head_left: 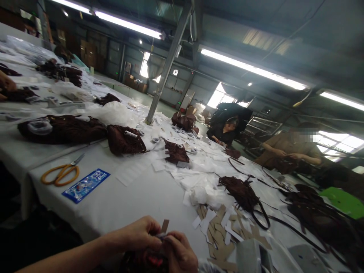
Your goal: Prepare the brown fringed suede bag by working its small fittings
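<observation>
At the near edge of the table (127, 206), the left hand (151, 232) and right hand (182, 252) meet, fingers of both closed in a pinch on a pale scrap (162, 236); a brown strip (165, 226) pokes up between them. The dark brown item (139, 261) with a red patch sits right below the fingers, partly covered by them, probably kept low and close so both hands can steady such a small spot. Out to the left of the fingers lie orange-handled scissors (61, 175) and a blue packet (86, 185), perhaps left there to be within easy reach. Just right of the fingers, cardboard strips (218, 231) are heaped loosely, and past them rests a fringed dark bag (241, 193), its strap curling toward the heap. As for lettering, the packet bears print too blurred for me to read, and I can make out no brand anywhere.
</observation>
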{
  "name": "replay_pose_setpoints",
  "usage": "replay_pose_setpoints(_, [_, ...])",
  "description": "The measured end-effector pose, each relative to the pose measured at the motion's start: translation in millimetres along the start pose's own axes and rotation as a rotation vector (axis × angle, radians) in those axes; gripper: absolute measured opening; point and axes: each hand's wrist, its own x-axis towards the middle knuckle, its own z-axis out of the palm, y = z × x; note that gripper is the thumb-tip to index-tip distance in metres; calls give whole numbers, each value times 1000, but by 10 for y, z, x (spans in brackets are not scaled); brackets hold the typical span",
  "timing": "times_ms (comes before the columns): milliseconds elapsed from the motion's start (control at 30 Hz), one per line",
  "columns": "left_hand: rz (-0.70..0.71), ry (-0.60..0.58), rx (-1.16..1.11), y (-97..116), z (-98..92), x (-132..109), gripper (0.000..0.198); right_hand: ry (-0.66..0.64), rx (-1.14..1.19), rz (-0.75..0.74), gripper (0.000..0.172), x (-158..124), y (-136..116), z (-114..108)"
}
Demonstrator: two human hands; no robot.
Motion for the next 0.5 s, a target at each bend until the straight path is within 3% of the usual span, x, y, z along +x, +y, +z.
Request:
replay_pose_setpoints(167, [2,-78,35,73,39,-130,22,108,153,122,23,-77,130,109])
replay_pose_setpoints(267, [31,-63,-21,84,80,-172,23,87,135,237,25,-107,170,126])
replay_pose_setpoints(433, [56,47,-140,35,124,-107,19,32,-93,-129,34,-126,289,69])
replay_pose_setpoints(500, [63,43,-127,37,129,-88,17,-37,-144,-200,40,-121,356,39])
